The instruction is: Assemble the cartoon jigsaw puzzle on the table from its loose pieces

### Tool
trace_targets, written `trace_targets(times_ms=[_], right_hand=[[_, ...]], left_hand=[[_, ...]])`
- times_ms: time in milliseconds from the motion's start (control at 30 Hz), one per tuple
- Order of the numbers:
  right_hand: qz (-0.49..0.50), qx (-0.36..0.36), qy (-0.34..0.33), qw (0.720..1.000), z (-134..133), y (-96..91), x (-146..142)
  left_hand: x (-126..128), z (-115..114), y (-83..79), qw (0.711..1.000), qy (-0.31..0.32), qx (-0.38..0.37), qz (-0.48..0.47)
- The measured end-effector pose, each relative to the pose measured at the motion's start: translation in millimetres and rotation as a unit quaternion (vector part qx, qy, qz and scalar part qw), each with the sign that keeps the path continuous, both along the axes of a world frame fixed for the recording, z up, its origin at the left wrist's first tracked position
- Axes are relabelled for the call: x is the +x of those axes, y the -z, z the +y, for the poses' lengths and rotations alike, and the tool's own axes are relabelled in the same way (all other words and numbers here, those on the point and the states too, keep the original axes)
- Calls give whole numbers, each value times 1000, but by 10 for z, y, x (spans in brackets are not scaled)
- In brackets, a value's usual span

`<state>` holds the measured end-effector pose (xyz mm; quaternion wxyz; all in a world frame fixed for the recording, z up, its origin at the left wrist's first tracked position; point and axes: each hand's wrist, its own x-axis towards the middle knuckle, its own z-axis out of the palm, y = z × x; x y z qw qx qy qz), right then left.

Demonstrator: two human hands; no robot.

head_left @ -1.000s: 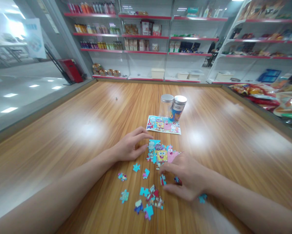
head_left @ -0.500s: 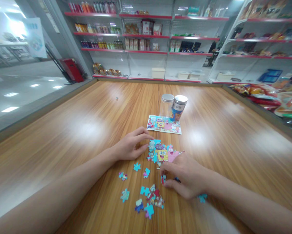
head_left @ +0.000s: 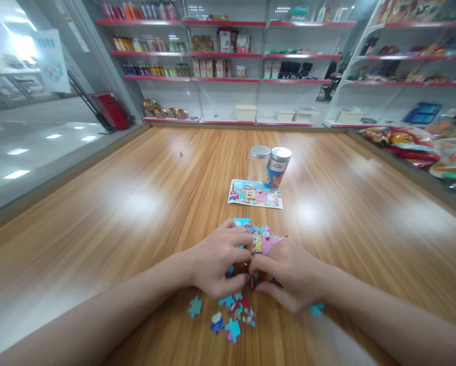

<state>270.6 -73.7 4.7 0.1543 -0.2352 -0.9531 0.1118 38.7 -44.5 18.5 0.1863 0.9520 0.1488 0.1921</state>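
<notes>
Between my two hands, and just ahead of them: one part-assembled jigsaw, its left side partly covered.

Item, left hand: thumb and fingers curled, a narrow space at the tips; whether a piece is pinched there, I cannot tell. Half a second ago it lay spread at the jigsaw's upper left edge; now it has come nearer to me, its tips close to those of my right.

Item, right hand: little changed; thumb and forefinger slightly apart, a red-and-white piece showing between them, grip uncertain.

Import, in my judgement: both hands now attend to one spot at the jigsaw's lower edge, while two loose pieces left of it have gone from sight behind my left hand and wrist.

Below my left hand: a small heap of pieces, a blue-and-pink piece, a pale green piece.

Beside my right wrist: one blue piece.

Beyond both hands: a printed picture sheet, a clear jar, a labelled canister.
</notes>
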Motion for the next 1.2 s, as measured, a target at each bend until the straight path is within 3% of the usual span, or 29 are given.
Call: trace_targets(times_ms=[200, 300, 367, 433, 567, 700, 1000, 1200], right_hand=[[25, 10, -7, 1000, -23, 28, -15], [96, 0, -18, 995, -20, 14, -20], [162, 3, 4, 987, -1, 10, -14], [196, 17, 69, 978, 29, 20, -6], [141, 17, 169, 975, 89, 71, -3], [86, 2, 190, 978, 106, 106, -14], [77, -15, 205, 976, 101, 100, -4], [87, -24, 204, 975, 97, 97, -1]], left_hand=[[47, -27, 48, 1000, 1, -5, 3], [44, -20, 17, 1000, 5, -30, 1], [-17, 43, -26, 997, 8, -70, -8], [-144, 175, -53, 993, -16, -111, -25], [-483, 548, 27, 981, -124, -134, -67], [-646, 759, 188, 985, -154, -77, 4], [-602, 710, 206, 982, -181, -46, 2], [-607, 704, 185, 985, -165, -43, 12]])
